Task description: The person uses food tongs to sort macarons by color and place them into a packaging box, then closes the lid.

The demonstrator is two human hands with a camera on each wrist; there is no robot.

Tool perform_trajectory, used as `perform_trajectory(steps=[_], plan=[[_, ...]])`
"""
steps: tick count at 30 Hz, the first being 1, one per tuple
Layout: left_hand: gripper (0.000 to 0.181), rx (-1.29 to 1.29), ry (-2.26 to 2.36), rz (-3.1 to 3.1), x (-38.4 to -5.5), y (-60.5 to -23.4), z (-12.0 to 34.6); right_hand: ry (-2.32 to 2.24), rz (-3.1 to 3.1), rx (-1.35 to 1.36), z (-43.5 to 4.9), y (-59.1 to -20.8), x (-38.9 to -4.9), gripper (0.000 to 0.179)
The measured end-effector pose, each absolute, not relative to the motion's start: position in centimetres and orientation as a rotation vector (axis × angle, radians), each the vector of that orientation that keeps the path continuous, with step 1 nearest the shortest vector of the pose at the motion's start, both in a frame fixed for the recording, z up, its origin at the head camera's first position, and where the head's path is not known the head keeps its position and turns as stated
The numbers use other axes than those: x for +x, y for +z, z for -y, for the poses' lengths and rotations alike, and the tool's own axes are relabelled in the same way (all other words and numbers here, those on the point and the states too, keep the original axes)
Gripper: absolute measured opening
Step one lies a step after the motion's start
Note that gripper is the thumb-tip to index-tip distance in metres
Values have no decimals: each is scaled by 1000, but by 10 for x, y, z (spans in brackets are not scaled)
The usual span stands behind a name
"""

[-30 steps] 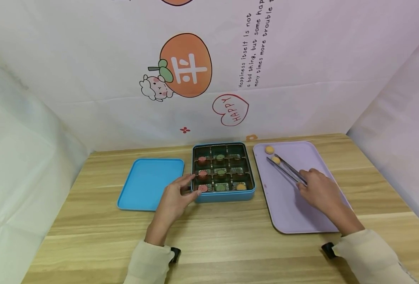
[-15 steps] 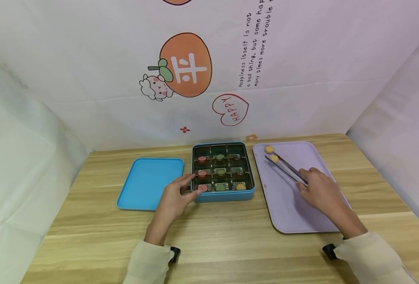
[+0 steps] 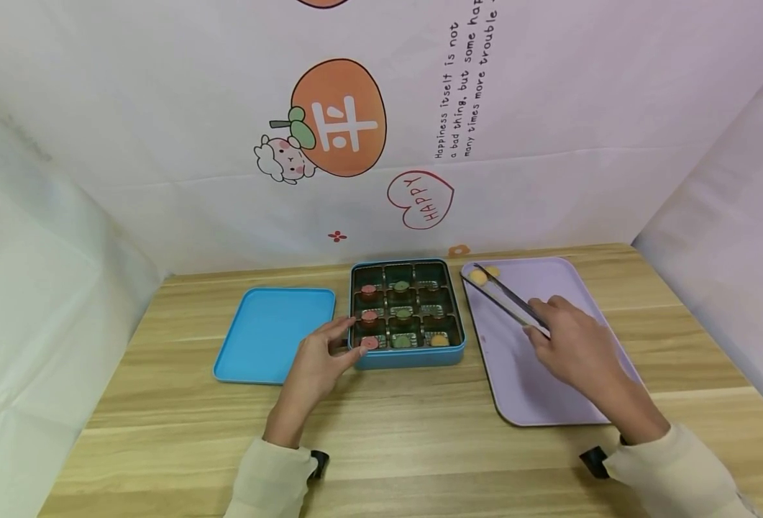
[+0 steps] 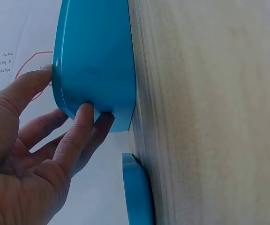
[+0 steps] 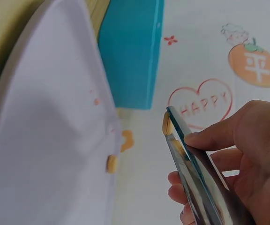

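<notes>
By left hand (image 3: pixel 319 363) a square blue box (image 3: pixel 413 360) is gripped; by right hand (image 3: pixel 578 344), steel tongs (image 5: pixel 214 185): one round yellow biscuit (image 3: pixel 477 277) is now lifted, its twin (image 5: pixel 111 164) remaining on the lilac tray (image 3: pixel 530 388).

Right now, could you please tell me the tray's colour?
The tray is pale lilac, clearest in the head view.

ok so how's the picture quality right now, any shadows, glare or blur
Head view: mostly even light, a faint soft shadow on the lilac tray, small glints inside the blue box; left wrist view: dimmer, with the grain of the table looking soft; right wrist view: the tray looks soft, while the metal tongs carry bright reflections.
</notes>
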State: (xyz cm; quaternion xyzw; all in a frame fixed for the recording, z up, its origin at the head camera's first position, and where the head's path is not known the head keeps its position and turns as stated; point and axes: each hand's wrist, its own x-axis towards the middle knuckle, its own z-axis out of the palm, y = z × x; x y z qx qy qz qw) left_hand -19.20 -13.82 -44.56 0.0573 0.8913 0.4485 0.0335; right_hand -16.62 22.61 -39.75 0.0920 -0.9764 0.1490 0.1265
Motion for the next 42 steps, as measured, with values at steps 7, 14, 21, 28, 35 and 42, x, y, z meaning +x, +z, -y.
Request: perform_trajectory(steps=[7, 14, 21, 28, 35, 42], plan=[[58, 175, 1380, -2745, -192, -446, 139, 454, 2842, 299, -209, -391, -161, 39], [58, 173, 1375, -2749, -193, -446, 138, 450, 2853, 334, -199, -395, -159, 38], [60, 161, 1403, -2735, -192, -446, 138, 453, 2889, 356, -189, -397, -158, 36], [59, 156, 1401, -2732, -191, -445, 138, 482, 2917, 347, -182, -403, -158, 37], [57, 162, 1392, -2739, -192, -446, 138, 472, 2915, 346, -180, -405, -160, 36], [57, 177, 1397, -2738, -192, -445, 138, 461, 2912, 338, -181, -406, -161, 37]])
